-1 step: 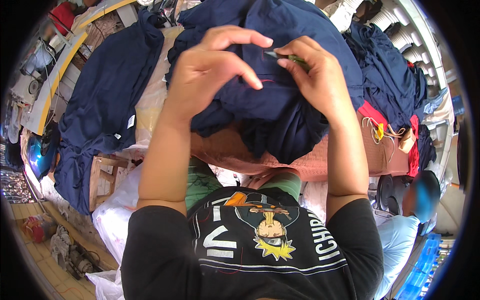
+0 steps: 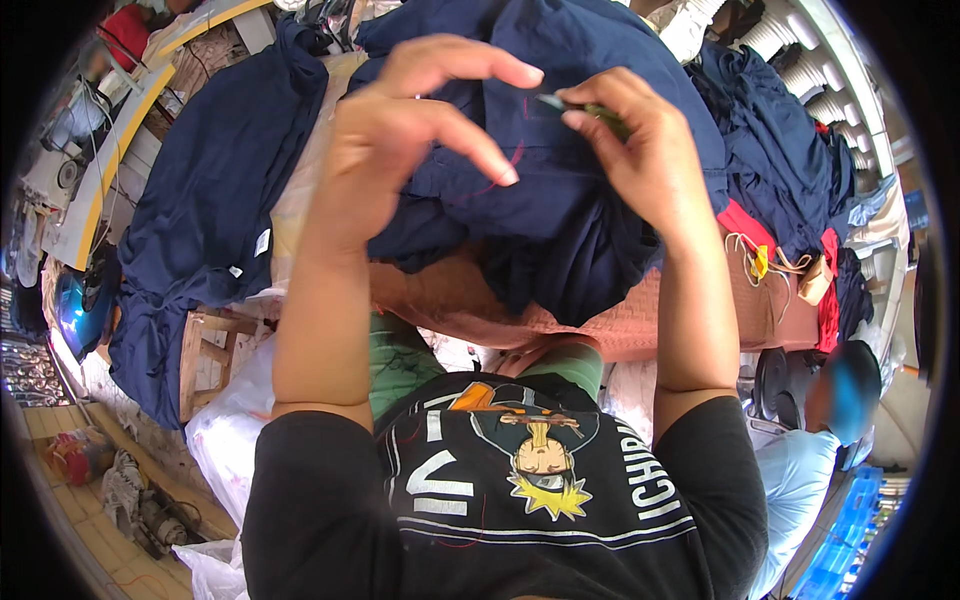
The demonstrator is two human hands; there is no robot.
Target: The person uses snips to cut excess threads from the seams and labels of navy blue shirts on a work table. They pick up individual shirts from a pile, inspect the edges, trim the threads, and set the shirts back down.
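Observation:
A bunched navy blue garment (image 2: 560, 230) lies on a table with a pinkish cover (image 2: 620, 330) in front of me. My left hand (image 2: 410, 140) hovers over the garment's left side with its back to the camera, fingers apart, nothing visible in it. A thin red thread (image 2: 490, 185) curves across the fabric beside its fingertips. My right hand (image 2: 640, 150) is over the garment's top right, with thumb and fingers pinched on a small dark green tool (image 2: 590, 105) whose tip points toward the left hand. The cloth under both palms is hidden.
More navy garments hang at the left (image 2: 200, 220) and pile up at the right (image 2: 780, 150), beside red cloth (image 2: 745, 225). A wooden stool (image 2: 210, 360) and white plastic bags (image 2: 230, 420) stand at lower left. Another person in a light blue shirt (image 2: 800, 470) sits at lower right.

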